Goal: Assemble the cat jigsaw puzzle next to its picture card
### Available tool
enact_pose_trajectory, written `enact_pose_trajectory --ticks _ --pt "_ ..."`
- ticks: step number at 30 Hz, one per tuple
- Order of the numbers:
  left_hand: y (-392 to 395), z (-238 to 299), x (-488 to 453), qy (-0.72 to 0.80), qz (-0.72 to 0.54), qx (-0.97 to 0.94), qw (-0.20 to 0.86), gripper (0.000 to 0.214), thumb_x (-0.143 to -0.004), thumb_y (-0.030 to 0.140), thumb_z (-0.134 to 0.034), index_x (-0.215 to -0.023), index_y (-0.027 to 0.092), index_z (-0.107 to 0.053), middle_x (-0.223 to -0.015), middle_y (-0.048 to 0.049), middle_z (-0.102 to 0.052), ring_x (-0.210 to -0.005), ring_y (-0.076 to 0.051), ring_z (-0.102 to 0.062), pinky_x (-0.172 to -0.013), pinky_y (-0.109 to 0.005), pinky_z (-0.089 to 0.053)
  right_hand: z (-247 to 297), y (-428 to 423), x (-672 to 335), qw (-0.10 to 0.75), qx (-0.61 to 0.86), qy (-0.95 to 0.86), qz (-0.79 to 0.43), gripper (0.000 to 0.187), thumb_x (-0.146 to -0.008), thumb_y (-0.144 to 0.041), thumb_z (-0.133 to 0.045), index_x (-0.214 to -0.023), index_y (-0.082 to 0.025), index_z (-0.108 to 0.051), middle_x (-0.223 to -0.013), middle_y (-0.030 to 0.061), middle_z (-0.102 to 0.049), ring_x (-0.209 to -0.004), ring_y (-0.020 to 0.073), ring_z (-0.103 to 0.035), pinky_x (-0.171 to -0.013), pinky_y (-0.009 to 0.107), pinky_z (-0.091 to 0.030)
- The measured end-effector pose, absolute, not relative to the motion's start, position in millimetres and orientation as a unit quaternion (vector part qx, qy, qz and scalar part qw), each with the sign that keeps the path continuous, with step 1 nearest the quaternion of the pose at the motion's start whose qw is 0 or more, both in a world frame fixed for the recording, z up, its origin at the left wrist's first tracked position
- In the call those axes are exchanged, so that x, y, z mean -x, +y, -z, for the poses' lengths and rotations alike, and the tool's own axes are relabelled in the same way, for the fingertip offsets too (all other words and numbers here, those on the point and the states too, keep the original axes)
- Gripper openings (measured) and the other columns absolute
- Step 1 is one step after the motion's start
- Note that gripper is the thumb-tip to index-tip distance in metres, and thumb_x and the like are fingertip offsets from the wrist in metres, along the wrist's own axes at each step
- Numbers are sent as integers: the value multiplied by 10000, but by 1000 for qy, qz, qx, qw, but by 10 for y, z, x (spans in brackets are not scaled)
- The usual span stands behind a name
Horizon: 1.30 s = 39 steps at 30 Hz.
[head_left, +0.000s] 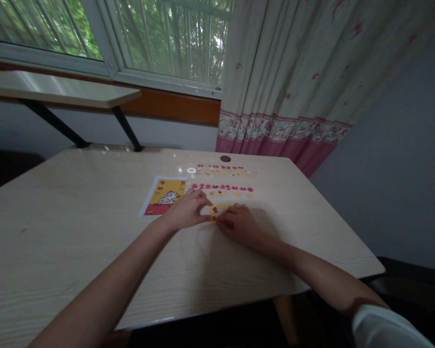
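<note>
A small joined patch of yellow jigsaw puzzle pieces [215, 210] with red details lies on the table between my hands. My left hand [190, 211] rests at the patch's left side, its thumb and index finger spread apart at the edge. My right hand [242, 226] is closed in a pinch at the patch's lower right, on what looks like a puzzle piece mostly hidden by the fingers. Beyond my hands, loose red pieces [223, 187] lie in a row, with several yellow pieces [221, 194] just below them. Left of these is a printed picture [166, 197] of a white cartoon animal on yellow and red.
Farther back on the wooden table [94, 232] are more rows of loose pieces [226, 172], near a round cable hole [225, 158]. A raised shelf [65, 92] on black supports stands at the back left. A curtain [275, 96] hangs behind the table.
</note>
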<state>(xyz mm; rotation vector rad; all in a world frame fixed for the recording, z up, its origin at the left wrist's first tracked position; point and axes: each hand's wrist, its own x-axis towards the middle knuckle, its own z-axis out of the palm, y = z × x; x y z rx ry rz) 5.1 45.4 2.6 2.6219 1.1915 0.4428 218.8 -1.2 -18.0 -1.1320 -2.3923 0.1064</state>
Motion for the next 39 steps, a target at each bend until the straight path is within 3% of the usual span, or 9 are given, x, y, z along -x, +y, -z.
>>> enact_pose_trajectory --ticks 11,18,23,30,39 --pt "459 12 -56 403 -152 -897 101 376 -758 467 -650 -1038 216 -672 -997 -73 -579 -974 -267 -494 -856 -381 -397 140 -16 -2238 213 379 -900 -29 158 -869 -283 -564 -912 -225 -704 -840 29 -670 -813 166 -539 -775 309 -350" --pt "514 -34 29 397 -169 -894 121 425 -807 491 -575 -1069 168 -664 -940 -93 -613 -937 -256 -525 -872 -401 -398 73 231 -2649 276 401 -872 -49 189 -887 -290 -523 -919 -190 -680 -831 49 -671 -802 168 -568 -767 306 -393" --pt "548 -56 124 420 -163 -890 78 367 -836 455 -528 -1020 172 -672 -929 -93 -638 -959 -262 -535 -888 -410 -396 85 395 -2972 248 355 -900 -44 208 -887 -341 -527 -943 -205 -673 -876 55 -686 -833 168 -603 -756 293 -424" --pt "584 -78 204 532 -146 -833 -45 361 -869 340 -399 -964 145 -687 -942 -121 -653 -903 -272 -549 -841 -406 -426 139 544 -3151 258 425 -867 -14 163 -868 -285 -551 -903 -198 -685 -873 59 -699 -825 174 -621 -767 303 -441" --pt "591 5 197 524 -140 -838 -60 343 -853 253 -392 -976 167 -700 -884 -119 -621 -849 -268 -533 -789 -408 -439 101 608 -3293 255 516 -817 -17 212 -867 -294 -524 -878 -178 -700 -862 67 -700 -778 175 -609 -719 290 -444"
